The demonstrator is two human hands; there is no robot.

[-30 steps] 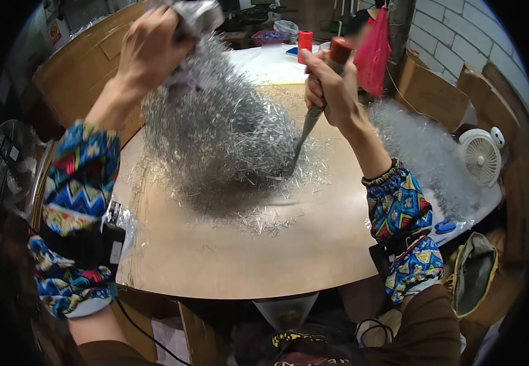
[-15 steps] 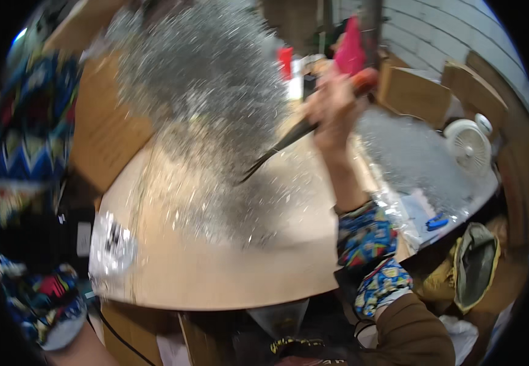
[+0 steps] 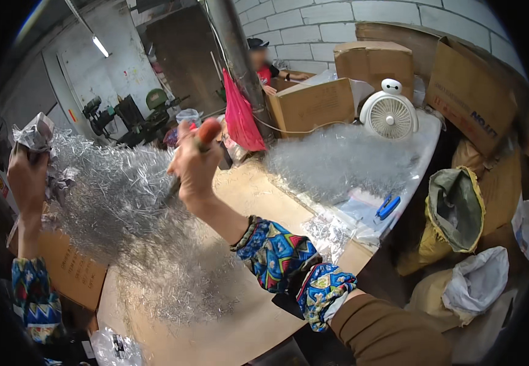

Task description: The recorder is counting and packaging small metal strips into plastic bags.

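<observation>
The left hand [image 3: 28,177] is clenching around the gathered top of a tinsel bunch [image 3: 124,213], holding it lifted at the far left; the silvery strands are hanging down in a wide loose fan and trailing onto the left part of the worktop [image 3: 246,317]. The right hand [image 3: 194,168] is gripping a red-handled tool [image 3: 200,143] in a closed fist, its dark shaft pointing down-left into the strands. Both forearms are wearing bright patterned sleeves [image 3: 276,256].

The worktop's near edge is curving round, and the wood between the tinsel and that edge is lying bare, giving the right arm room to swing. Toward the right edge the room is narrowing: a second heap of tinsel [image 3: 337,161] is spreading over clear plastic sheet [image 3: 362,213], with a blue tool [image 3: 387,207] lying beside it near the rim.

Beyond that heap a small white fan [image 3: 389,116] is standing upright, with cardboard boxes [image 3: 313,104] stacked behind it against a block wall. A red bag [image 3: 239,119] is hanging from a grey pillar [image 3: 231,55] at the far edge. Another person [image 3: 263,67] is sitting behind the boxes. Off the right edge, soft sacks [image 3: 456,210] and a white bag [image 3: 478,280] are crowding the floor. The tinsel is looking thin, crinkled and glittery; the worktop smooth and pale brown.
</observation>
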